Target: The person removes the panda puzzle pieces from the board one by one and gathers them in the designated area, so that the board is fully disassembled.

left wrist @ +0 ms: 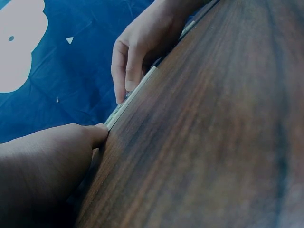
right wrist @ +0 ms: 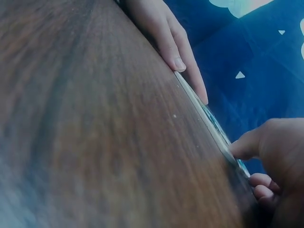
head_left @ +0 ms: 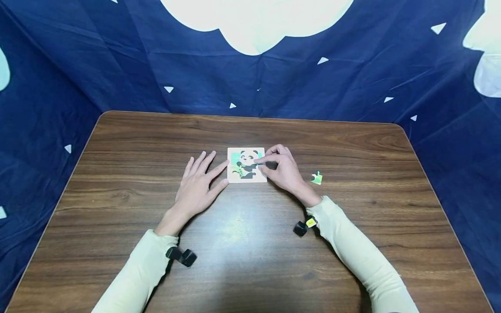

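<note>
A square panda puzzle (head_left: pixel 247 165) with a pale border and a green picture lies flat on the table. My left hand (head_left: pixel 198 184) rests at its left side with fingers spread, the thumb and index fingertips right at the board's edge. Over the right part of the picture, my right hand (head_left: pixel 283 168) pinches a small puzzle piece between curled thumb and index finger; the fingers hide most of it. In the left wrist view the board (left wrist: pixel 132 98) shows edge-on between both hands. The right wrist view shows the right thumb (right wrist: pixel 247 145) at the board's edge.
A loose green and yellow puzzle piece (head_left: pixel 318 178) with a dark patch lies on the brown wooden table (head_left: pixel 235 252), to the right of my right hand. Blue cloth (head_left: pixel 203 69) with white clouds and triangles hangs behind and beside the table.
</note>
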Action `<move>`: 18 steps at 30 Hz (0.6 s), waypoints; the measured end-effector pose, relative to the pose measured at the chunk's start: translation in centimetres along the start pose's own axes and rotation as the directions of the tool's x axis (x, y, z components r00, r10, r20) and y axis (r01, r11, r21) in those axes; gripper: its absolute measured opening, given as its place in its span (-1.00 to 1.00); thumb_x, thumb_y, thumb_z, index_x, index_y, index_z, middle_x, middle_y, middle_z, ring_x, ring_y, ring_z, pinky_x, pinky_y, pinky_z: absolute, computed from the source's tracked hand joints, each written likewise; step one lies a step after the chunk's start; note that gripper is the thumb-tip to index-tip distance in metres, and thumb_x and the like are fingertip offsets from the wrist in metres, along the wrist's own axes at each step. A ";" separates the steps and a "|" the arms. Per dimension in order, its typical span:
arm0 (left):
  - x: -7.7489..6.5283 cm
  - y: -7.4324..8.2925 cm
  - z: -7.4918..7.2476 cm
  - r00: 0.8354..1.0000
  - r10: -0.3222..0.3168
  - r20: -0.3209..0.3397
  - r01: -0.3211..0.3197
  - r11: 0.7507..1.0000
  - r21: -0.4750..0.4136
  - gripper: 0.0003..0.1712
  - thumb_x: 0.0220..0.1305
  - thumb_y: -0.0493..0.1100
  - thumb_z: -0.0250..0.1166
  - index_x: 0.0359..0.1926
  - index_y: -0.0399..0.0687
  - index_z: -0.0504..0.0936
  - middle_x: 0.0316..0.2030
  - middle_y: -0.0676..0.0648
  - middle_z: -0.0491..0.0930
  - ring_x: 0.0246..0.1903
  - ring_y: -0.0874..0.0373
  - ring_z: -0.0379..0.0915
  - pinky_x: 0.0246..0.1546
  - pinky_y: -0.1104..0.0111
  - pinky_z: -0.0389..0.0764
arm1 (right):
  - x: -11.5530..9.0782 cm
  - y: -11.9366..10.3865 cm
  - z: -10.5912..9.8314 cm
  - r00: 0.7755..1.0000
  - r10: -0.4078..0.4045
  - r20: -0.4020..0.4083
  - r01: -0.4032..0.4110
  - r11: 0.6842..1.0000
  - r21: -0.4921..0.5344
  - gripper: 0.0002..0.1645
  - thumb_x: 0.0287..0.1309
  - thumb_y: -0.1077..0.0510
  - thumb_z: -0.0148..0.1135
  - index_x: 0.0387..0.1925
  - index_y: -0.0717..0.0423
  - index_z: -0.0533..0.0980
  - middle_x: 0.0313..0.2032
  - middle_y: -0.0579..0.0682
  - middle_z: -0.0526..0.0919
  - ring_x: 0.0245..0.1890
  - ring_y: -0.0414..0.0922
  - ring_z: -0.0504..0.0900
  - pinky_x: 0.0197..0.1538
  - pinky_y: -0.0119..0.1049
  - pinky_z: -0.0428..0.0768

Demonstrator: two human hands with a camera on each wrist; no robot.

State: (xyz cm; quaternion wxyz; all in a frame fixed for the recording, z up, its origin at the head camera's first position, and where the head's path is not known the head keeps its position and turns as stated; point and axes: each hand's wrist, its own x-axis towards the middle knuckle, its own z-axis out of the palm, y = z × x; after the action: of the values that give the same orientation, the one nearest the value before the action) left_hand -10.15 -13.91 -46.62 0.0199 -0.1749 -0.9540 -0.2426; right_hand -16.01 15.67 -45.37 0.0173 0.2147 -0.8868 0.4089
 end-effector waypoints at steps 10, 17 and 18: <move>0.0 0.2 -0.2 1.000 -0.005 0.016 0.005 1.000 0.000 -0.28 0.67 0.28 0.15 0.68 0.21 0.43 0.75 -0.23 0.10 0.77 -0.24 -0.20 0.76 -0.11 -0.35 | 0.0 0.3 -0.1 0.999 0.042 0.023 -0.044 0.997 0.071 -0.66 0.39 0.25 0.48 0.14 -0.02 0.83 0.11 0.08 0.61 0.22 0.13 0.46 0.18 0.01 0.46; 0.0 0.0 -0.1 1.000 -0.006 0.017 0.006 1.000 0.005 -0.28 0.66 0.28 0.15 0.68 0.20 0.44 0.75 -0.23 0.11 0.77 -0.24 -0.20 0.76 -0.11 -0.35 | 0.1 0.2 0.0 0.998 0.057 0.012 -0.058 0.995 0.085 -0.60 0.39 0.28 0.43 0.19 -0.04 0.80 0.13 0.06 0.64 0.15 0.09 0.46 0.06 -0.08 0.42; 0.0 0.0 -0.1 1.000 -0.006 0.018 0.006 1.000 0.006 -0.28 0.66 0.28 0.15 0.68 0.20 0.44 0.75 -0.23 0.11 0.77 -0.24 -0.20 0.76 -0.11 -0.35 | 0.1 0.2 0.0 0.998 0.058 0.011 -0.059 0.994 0.091 -0.60 0.39 0.28 0.43 0.19 -0.03 0.80 0.12 0.06 0.64 0.12 0.09 0.46 0.04 -0.08 0.42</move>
State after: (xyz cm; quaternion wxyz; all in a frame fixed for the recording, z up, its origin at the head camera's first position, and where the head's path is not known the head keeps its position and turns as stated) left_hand -10.16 -13.98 -46.50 0.0113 -0.1741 -0.9554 -0.2383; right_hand -16.16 15.81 -45.50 -0.0082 0.1909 -0.8732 0.4483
